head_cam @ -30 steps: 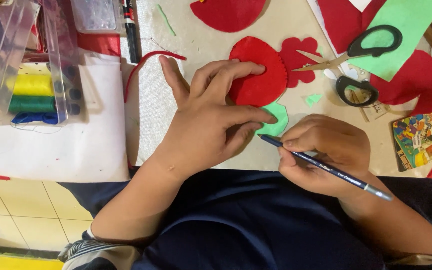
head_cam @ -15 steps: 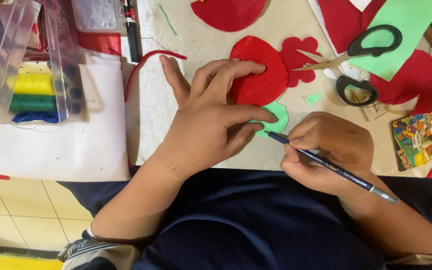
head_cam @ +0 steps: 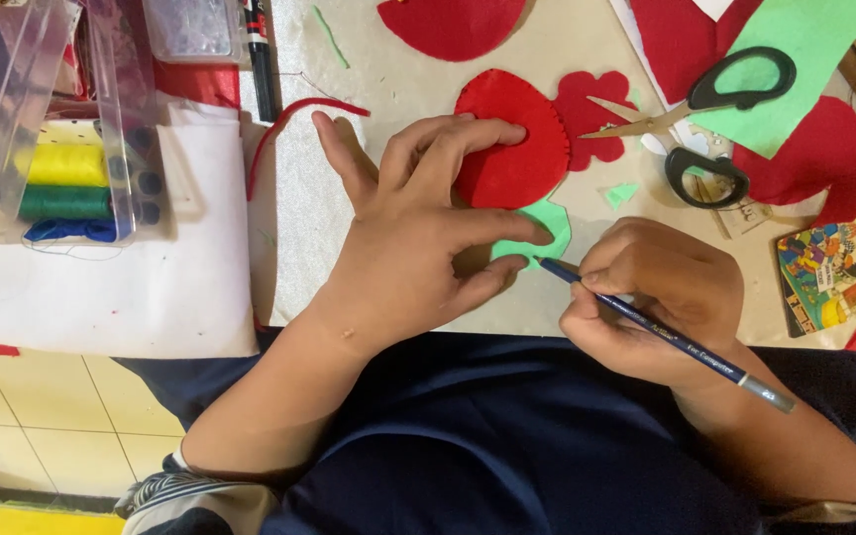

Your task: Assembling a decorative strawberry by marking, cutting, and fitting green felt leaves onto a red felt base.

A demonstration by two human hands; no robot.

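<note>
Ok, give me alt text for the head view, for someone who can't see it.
The left hand presses a small green felt piece flat on the table while the right hand puts a blue pencil tip to it. Red felt shapes and black-handled scissors lie just beyond.

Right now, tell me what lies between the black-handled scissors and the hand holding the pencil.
In the head view, a small green scrap on bare tan table lies between the scissors and the right hand.

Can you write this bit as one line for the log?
left hand: pressing green felt piece flat | right hand: blue pencil tip at felt edge
</note>
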